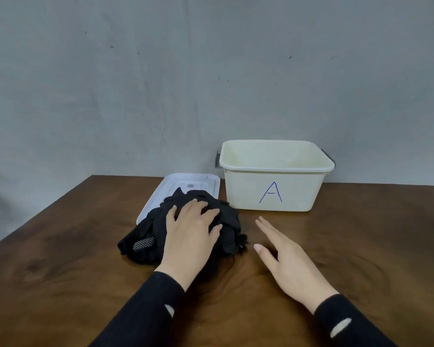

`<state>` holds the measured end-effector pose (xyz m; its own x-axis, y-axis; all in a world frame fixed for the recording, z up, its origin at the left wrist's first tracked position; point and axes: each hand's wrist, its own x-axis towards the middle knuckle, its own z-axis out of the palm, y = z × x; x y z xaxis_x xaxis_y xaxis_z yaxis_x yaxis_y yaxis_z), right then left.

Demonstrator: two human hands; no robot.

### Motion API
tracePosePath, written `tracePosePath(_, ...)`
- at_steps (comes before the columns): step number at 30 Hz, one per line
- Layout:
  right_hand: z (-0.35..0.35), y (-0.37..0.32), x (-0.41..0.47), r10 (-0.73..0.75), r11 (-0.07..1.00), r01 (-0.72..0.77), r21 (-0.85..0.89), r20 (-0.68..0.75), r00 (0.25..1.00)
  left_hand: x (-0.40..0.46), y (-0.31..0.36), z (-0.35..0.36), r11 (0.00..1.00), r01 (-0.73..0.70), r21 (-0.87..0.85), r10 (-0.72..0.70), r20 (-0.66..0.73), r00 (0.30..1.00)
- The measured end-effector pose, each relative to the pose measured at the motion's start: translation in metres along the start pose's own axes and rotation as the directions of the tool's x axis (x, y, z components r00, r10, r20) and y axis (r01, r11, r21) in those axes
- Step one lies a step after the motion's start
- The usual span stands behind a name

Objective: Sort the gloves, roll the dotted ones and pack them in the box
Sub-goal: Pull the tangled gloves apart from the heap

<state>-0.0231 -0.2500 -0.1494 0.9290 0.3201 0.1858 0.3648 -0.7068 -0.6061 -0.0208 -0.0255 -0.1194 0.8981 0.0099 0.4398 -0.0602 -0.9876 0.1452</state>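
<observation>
Left hand [193,229] presses flat on the glove heap [161,231], which stretches diagonally across the brown surface [60,271]; right hand [283,259] hovers open beside it.

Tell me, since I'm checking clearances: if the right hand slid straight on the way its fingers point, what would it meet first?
Probably the glove pile; the right hand points up-left toward its right edge, though depth is unclear.
</observation>
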Motion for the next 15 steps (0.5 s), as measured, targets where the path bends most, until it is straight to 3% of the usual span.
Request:
tracePosePath(4, -0.007, -0.003, 0.001, 0.017, 0.992, -0.010, 0.128, -0.048, 0.999, -0.001, 0.007, 0.004, 1.000, 0.013, -0.017, -0.015, -0.125, 0.992)
tracePosePath(7, -0.010, -0.012, 0.003, -0.068, 0.983, 0.087, 0.163, -0.114, 0.991, -0.002, 0.015, -0.006, 0.974, -0.142, -0.177, 0.108, -0.186, 0.977)
tracePosePath(10, -0.011, -0.017, 0.005, -0.158, 0.958, 0.204, 0.201, -0.223, 0.962, -0.012, 0.029, -0.013, 0.863, -0.245, -0.442, 0.200, -0.146, 0.969)
tracePosePath(12, -0.012, -0.017, 0.003, -0.151, 0.940, 0.232, 0.250, -0.306, 0.940, -0.017, 0.032, -0.013, 0.799, -0.196, -0.568, 0.177, -0.090, 0.980)
tracePosePath(15, -0.023, -0.018, -0.001, -0.001, 0.904, 0.171, 0.393, -0.398, 0.917, -0.018, 0.029, -0.014, 0.706, -0.061, -0.706, 0.120, 0.034, 0.992)
